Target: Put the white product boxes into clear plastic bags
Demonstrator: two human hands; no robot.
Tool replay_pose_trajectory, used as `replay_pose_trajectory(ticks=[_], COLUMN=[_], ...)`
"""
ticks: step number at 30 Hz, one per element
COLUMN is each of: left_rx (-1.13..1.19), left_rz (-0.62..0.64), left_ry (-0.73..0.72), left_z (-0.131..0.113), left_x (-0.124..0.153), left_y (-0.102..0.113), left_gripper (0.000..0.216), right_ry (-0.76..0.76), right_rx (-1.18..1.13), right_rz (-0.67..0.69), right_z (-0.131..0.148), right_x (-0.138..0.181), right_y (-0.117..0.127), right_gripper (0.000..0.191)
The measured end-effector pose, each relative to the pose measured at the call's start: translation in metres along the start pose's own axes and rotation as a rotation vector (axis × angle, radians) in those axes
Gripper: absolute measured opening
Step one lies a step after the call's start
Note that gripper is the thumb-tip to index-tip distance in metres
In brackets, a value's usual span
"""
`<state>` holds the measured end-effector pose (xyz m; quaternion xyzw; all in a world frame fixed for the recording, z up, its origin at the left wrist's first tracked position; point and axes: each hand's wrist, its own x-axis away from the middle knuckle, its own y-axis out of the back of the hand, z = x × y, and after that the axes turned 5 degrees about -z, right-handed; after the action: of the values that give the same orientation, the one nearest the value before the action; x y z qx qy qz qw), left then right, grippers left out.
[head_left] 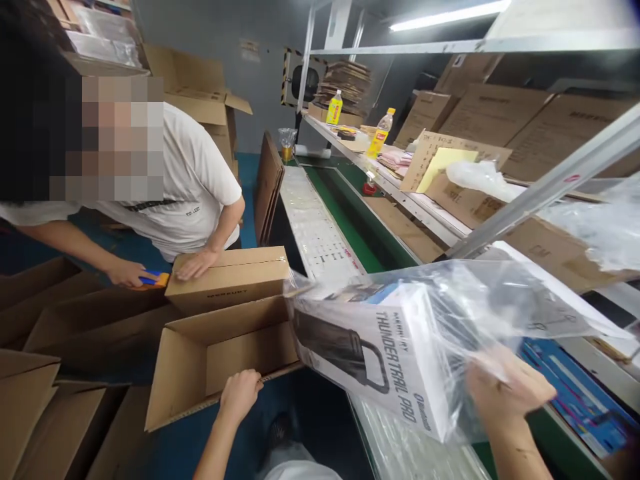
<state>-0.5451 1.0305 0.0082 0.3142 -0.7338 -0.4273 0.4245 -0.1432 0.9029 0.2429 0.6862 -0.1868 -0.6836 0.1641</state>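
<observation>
Cardboard is filling the left of your view: flattened cartons are lying stacked at the lower left, and behind them a co-worker in a white shirt is leaning over a closed box, pressing one hand flat on its lid while the other hand is holding an orange and blue tool against the box's left end. Just in front of that, an open box is tipping its mouth toward you, and your left hand is gripping its near flap, fingers curled over the edge. Moving right, you are holding a white product box wrapped in a clear plastic bag, with its left end hanging at the open box's right edge, above the gap beside the green belt. Your right hand is clamping the bagged box from its right end, fingers pressing through the plastic. Farther right, a shelf is carrying two yellow bottles, papers and more brown cartons, with a slanted metal bar crossing in front.
</observation>
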Motion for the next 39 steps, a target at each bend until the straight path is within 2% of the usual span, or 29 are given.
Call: replay_pose_trajectory(ticks=[3, 5, 9, 11, 16, 20, 24, 28, 31, 33, 35, 39], left_rx=[0.020, 0.019, 0.012, 0.013, -0.007, -0.060, -0.083, -0.073, -0.045, -0.006, -0.024, -0.172], left_rz=[0.031, 0.052, 0.074, 0.075, 0.098, 0.118, 0.126, 0.185, 0.284, 0.334, 0.321, 0.175], left_ry=[-0.015, -0.013, -0.018, -0.014, -0.001, -0.011, -0.027, -0.049, -0.096, -0.141, -0.206, -0.316], left_z=[-0.006, -0.009, -0.005, 0.001, 0.006, 0.004, 0.004, 0.005, -0.005, -0.019, -0.038, -0.089], left_x=[0.013, 0.022, 0.022, 0.012, -0.009, -0.013, -0.014, -0.014, -0.022, -0.033, -0.048, -0.090], left_y=[-0.013, -0.022, -0.023, -0.014, 0.006, 0.012, 0.009, 0.010, 0.017, 0.022, 0.025, 0.021], left_gripper=[0.027, 0.033, 0.026, 0.023, 0.045, 0.033, 0.029, 0.032, 0.049, 0.059, 0.063, 0.063], right_ry=[0.097, 0.051, -0.074, -0.108, -0.117, -0.156, -0.328, -0.502, -0.538, -0.573, -0.664, -1.023], right_rx=[0.033, 0.090, 0.182, 0.174, 0.011, -0.104, -0.100, -0.100, -0.229, -0.323, -0.358, -0.200], right_rz=[0.098, 0.242, 0.721, 0.891, 1.063, 1.154, 1.247, 1.198, 1.076, 1.002, 0.965, 0.975], right_z=[0.015, 0.024, 0.043, 0.058, 0.107, 0.133, 0.134, 0.136, 0.144, 0.144, 0.137, 0.113], right_x=[-0.025, -0.030, -0.010, 0.006, 0.035, 0.059, 0.091, 0.102, 0.106, 0.122, 0.152, 0.235], right_y=[-0.036, -0.063, -0.123, -0.150, -0.204, -0.231, -0.242, -0.234, -0.204, -0.171, -0.127, -0.015], right_gripper=[0.057, 0.064, 0.066, 0.062, 0.052, 0.034, 0.026, 0.024, 0.025, 0.027, 0.029, 0.021])
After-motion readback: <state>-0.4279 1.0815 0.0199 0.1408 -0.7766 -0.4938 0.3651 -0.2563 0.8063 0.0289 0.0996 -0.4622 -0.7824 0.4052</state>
